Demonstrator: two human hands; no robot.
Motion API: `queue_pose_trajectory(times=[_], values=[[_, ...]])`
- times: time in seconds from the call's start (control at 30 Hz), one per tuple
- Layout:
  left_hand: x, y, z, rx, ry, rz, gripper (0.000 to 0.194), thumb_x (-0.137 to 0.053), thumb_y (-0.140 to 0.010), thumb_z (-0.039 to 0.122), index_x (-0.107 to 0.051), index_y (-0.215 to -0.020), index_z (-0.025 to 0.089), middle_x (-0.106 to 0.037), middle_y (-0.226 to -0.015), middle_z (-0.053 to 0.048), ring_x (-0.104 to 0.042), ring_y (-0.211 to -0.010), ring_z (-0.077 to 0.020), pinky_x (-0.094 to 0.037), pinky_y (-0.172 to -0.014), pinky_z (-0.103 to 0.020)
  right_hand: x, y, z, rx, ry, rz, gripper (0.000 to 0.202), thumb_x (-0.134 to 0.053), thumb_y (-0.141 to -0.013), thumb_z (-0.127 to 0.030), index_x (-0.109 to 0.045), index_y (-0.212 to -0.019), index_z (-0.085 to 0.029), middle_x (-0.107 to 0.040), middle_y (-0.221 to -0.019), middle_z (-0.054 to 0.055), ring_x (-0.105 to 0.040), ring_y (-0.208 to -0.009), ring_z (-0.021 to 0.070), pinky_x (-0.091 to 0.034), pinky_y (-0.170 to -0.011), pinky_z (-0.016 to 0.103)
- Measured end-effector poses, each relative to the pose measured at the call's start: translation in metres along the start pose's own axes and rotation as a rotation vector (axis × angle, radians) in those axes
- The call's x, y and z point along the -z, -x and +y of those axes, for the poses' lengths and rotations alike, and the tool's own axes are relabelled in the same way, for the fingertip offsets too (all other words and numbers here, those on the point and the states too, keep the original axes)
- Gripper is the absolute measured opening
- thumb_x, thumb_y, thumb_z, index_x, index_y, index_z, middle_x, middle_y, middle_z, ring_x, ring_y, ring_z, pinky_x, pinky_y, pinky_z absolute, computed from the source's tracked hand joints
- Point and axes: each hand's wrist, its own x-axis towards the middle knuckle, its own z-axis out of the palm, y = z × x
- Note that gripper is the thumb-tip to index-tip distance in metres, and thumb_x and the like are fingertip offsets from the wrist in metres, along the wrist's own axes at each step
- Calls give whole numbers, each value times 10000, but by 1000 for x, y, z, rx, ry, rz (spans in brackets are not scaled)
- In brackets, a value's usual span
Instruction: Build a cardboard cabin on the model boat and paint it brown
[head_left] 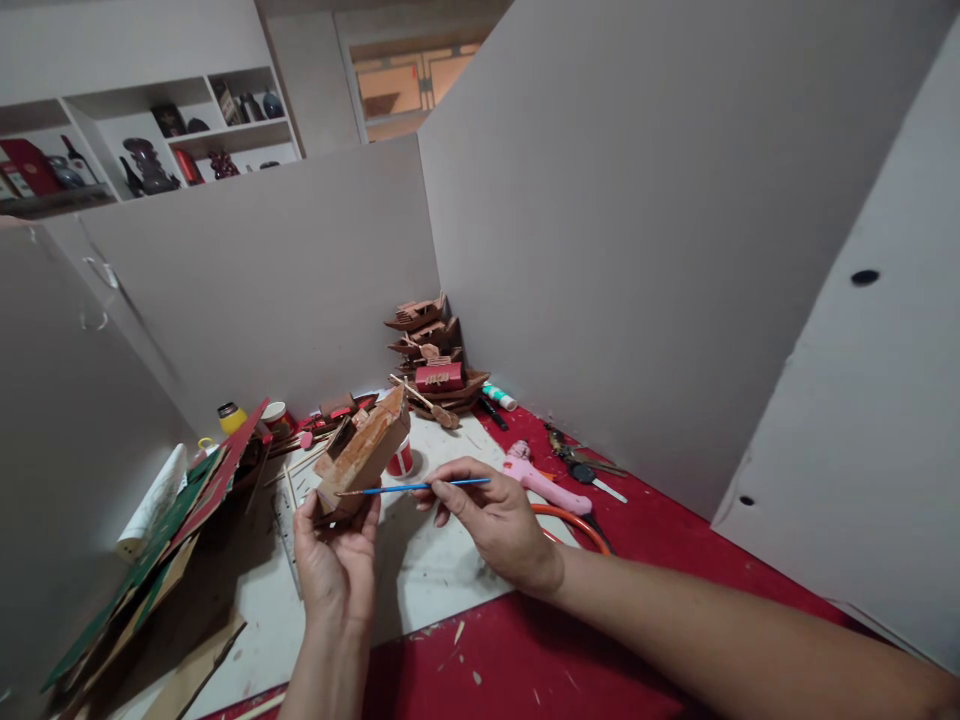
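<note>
A brown cardboard model boat point(367, 452) is tilted upward in my left hand point(337, 560), whose fingers and thumb hold its lower end from both sides. Between the thumb and fingers of my right hand point(491, 515) is a thin blue paintbrush point(405, 487). The brush lies nearly level, and its tip is at the lower end of the boat, seeming to touch it. Just behind the boat stands a red and white paper cup point(401, 458), partly hidden by it.
Finished-looking model boats point(431, 350) are stacked in the back corner. A pink glue gun point(551, 485), an orange tube point(577, 520) and scissors lie to the right. Coloured cardboard sheets point(161, 530) lean at left, near a white roll point(154, 500). Grey partitions point(615, 250) enclose the red-covered table point(465, 670).
</note>
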Motion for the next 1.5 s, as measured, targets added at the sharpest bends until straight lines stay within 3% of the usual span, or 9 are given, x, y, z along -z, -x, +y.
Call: queue_pose_trajectory(times=[0.23, 0.47, 0.63, 0.83, 1.07, 1.3, 1.5], values=[[3, 0, -4, -5, -12, -47, 142, -583, -808, 244, -644, -913, 171, -706, -1020, -82, -680, -937, -254, -577, -791, -460, 4, -6, 2, 31, -3, 94, 103, -654, -857, -306, -666, -901, -214, -738, -767, 25, -700, -677, 129, -571, -547, 198], [1, 2, -7, -16, -29, -45, 117, -565, -824, 231, -647, -893, 183, -706, -993, -48, -678, -899, -204, -566, -823, -453, 5, -1, 8, 21, 75, 15, 101, -638, -871, -290, -687, -914, -212, -731, -762, 27, -695, -682, 130, -557, -576, 207], [2, 1, -8, -20, -54, -76, 162, -569, -818, 233, -652, -946, 180, -696, -1058, -68, -668, -958, -237, -569, -817, -450, 9, -3, 10, 57, 118, 107, 115, -647, -866, -302, -691, -918, -210, -729, -753, 21, -685, -668, 131, -567, -628, 240], [1, 3, -9, -30, -59, -54, 122, -571, -826, 229, -650, -905, 180, -696, -955, -39, -675, -864, -191, -580, -789, -409, 8, 3, 7, 83, 183, -5, 124, -630, -876, -293, -703, -920, -204, -724, -781, 41, -693, -712, 157, -570, -653, 278], [0, 5, -7, -65, -58, -46, 127, -585, -812, 232, -638, -912, 174, -694, -1001, -60, -671, -932, -231, -572, -810, -444, 16, -6, 4, 93, 161, 156, 105, -674, -844, -311, -702, -879, -215, -733, -765, 26, -693, -670, 147, -571, -630, 262], [0, 5, -7, -39, -44, -55, 97, -576, -810, 231, -635, -868, 181, -703, -925, -34, -681, -845, -197, -577, -785, -418, 11, 4, 8, 71, 161, 7, 142, -644, -867, -318, -708, -892, -194, -726, -743, 35, -686, -663, 144, -567, -613, 257], [1, 5, -7, -30, -48, -55, 87, -582, -807, 229, -633, -861, 184, -705, -898, -27, -683, -835, -186, -570, -805, -415, 10, 2, 9, 48, 149, 38, 131, -659, -854, -312, -707, -875, -191, -730, -722, 34, -686, -645, 143, -568, -593, 252]])
